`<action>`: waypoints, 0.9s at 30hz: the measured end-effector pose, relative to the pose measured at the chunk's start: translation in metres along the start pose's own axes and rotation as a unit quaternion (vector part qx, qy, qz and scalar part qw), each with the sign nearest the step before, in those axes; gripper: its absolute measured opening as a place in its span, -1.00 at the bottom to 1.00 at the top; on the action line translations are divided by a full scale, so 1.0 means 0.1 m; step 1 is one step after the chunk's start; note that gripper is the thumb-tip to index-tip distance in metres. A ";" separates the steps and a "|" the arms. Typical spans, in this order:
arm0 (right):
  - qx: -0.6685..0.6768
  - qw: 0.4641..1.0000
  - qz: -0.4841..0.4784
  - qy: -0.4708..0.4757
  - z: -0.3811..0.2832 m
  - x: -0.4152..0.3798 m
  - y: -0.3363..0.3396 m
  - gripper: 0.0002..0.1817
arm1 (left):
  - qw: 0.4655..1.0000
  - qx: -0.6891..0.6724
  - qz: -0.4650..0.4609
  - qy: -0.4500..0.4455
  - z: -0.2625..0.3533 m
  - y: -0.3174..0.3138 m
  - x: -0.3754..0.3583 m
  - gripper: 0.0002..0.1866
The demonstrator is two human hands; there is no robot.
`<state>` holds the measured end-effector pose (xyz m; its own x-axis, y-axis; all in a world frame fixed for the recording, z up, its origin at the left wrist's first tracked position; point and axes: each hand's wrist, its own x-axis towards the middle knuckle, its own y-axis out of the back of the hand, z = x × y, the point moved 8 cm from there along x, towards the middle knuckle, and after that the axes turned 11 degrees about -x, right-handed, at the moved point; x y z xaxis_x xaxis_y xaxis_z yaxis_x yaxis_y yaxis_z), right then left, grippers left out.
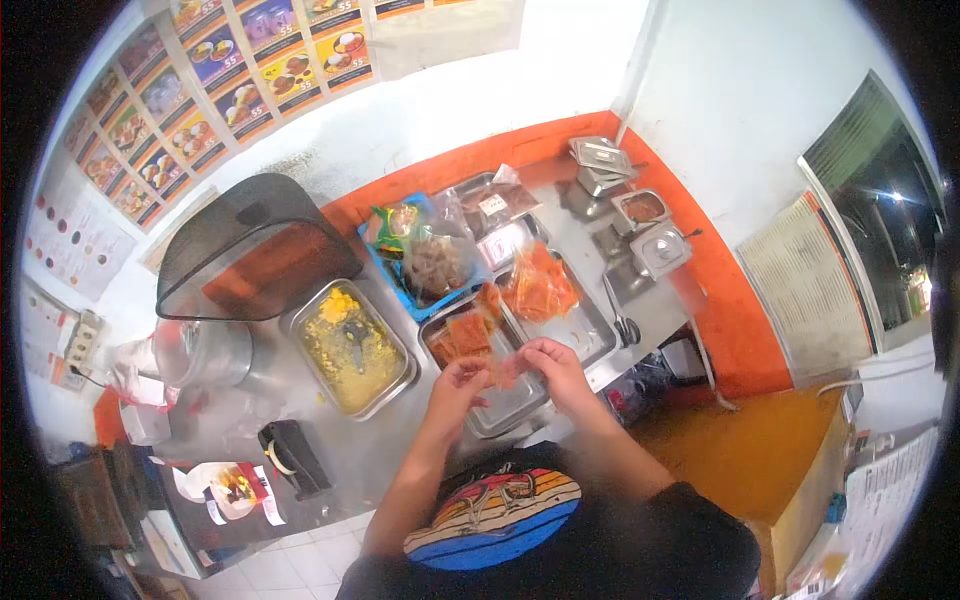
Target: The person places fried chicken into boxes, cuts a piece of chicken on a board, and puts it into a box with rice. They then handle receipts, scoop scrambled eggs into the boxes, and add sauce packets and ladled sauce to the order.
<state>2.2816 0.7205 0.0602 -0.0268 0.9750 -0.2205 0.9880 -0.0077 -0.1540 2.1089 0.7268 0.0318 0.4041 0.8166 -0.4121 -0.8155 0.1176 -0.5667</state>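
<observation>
Between my two hands is a small clear plastic packet with something reddish in it, a thin packet (508, 373) whose contents I cannot make out. My left hand (460, 388) pinches its left side, and the fingers of my right hand (556, 366) close on the other side. Both hands are above a steel tray (516, 413) with flat orange-red packets (462, 338) at its far end. Just beyond, a second steel tray (597, 345) holds more plastic bags of orange-red food (541, 284).
Left of the hands stands a steel pan (408, 372) of yellow crumbly food. Behind are a blue basket (383, 272) of bagged food and a dark mesh cover (245, 245). Scissors (627, 328) and lidded steel containers (660, 248) lie right. A black tape dispenser (296, 458) sits front left.
</observation>
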 end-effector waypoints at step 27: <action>-0.282 0.959 0.011 0.023 -0.01 -0.75 -0.68 -0.76 | 0.954 0.246 -0.013 -0.174 0.25 0.07 -0.75 -0.85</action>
<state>2.2164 0.6481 0.0882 -0.0100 0.9847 -0.1737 0.9136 0.0796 0.3987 2.0627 0.6807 0.0766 0.3349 0.9377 -0.0924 -0.9372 0.3213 -0.1358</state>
